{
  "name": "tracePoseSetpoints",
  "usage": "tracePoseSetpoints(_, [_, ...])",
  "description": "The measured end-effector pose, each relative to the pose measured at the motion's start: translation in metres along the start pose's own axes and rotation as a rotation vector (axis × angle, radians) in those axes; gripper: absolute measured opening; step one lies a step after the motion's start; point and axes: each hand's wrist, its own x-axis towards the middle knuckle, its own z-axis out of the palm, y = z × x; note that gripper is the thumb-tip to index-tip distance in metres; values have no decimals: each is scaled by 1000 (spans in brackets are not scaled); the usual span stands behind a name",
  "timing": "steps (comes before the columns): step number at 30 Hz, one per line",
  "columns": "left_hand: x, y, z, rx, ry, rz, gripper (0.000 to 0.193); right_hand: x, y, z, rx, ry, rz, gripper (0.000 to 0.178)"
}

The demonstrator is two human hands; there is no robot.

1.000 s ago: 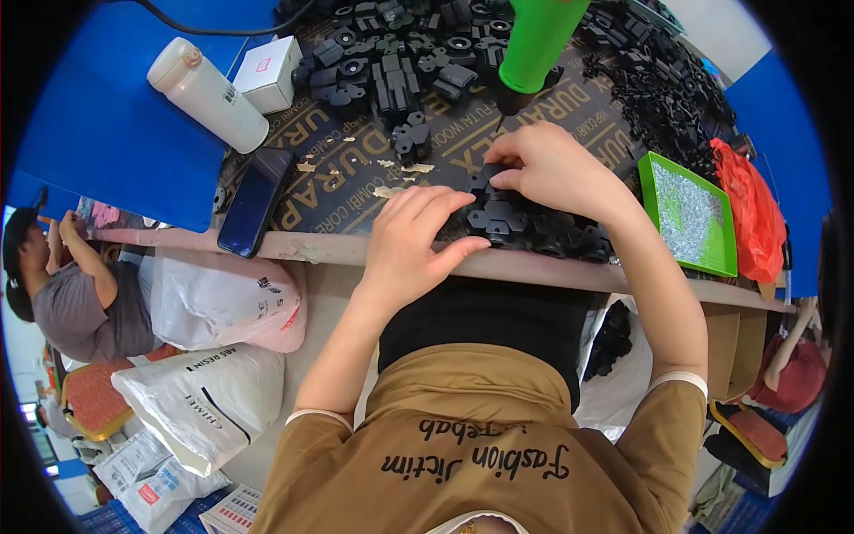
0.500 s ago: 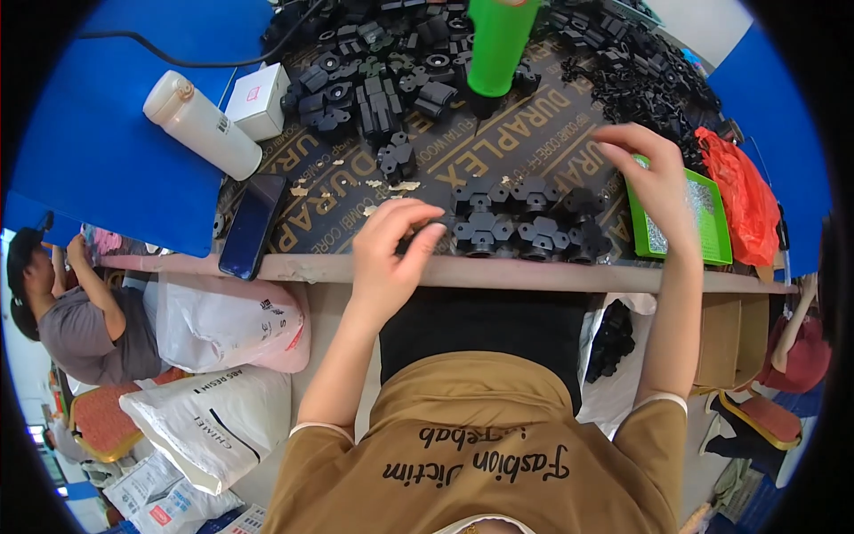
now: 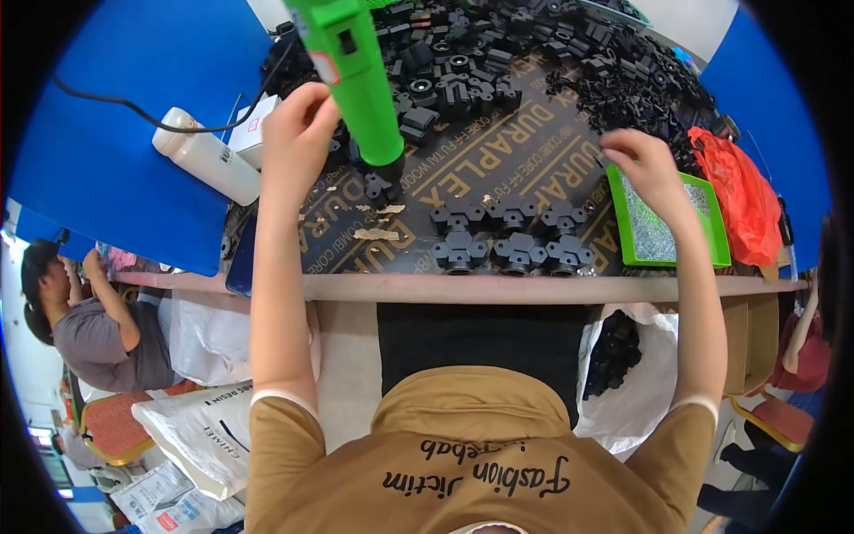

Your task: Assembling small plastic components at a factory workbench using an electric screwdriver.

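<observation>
My left hand [image 3: 304,125] is at the far left of the table, fingers curled, next to a green electric screwdriver [image 3: 365,98]. What its fingers hold, if anything, is hidden. The screwdriver slants down, its dark tip over a black plastic part [image 3: 382,189]. My right hand [image 3: 645,165] hovers at the left edge of a green tray [image 3: 630,236] of small silvery screws, thumb and forefinger drawn together. Whatever is between them is too small to make out. Several black plastic fittings [image 3: 519,251] with flat lobes stand in two rows near the table's front edge.
Piles of black parts [image 3: 551,40] cover the back of the table. A white bottle [image 3: 200,156], a small white box [image 3: 253,129] and a phone [image 3: 242,258] lie at left. A red plastic bag [image 3: 734,200] sits beyond the tray. Co-workers sit on both sides.
My left hand has moved up and left, away from the rows of fittings. The screwdriver now appears further left and lower. My right hand stays near the tray. The view has shifted a little.
</observation>
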Motion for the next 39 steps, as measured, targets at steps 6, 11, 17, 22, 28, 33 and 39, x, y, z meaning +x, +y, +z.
tracePoseSetpoints(6, [52, -40, 39, 189, -275, 14, 14, 98, -2, 75, -254, -57, -195, 49])
tracePoseSetpoints(11, [66, -35, 63, 236, -503, 5, 17, 141, 6, 113, -305, -97, -62, 58])
tracePoseSetpoints(17, [61, -34, 29, 183, -314, -51, 20, 112, 10, 82, 724, -168, 383, 41])
tracePoseSetpoints(22, [31, -33, 8, -61, -326, -119, 15, 44, -15, 34, 1535, -371, 147, 54])
tracePoseSetpoints(28, [-10, -30, 10, 86, -263, -94, 15, -24, -53, 12, 1651, -326, 117, 75])
tracePoseSetpoints(33, [-49, -19, 12, 154, -276, -156, 34, -92, -57, 18, 1834, -57, 135, 80])
tracePoseSetpoints(39, [-68, -14, 39, 437, -233, 127, 54, -128, -92, 46, 1783, 135, 238, 83])
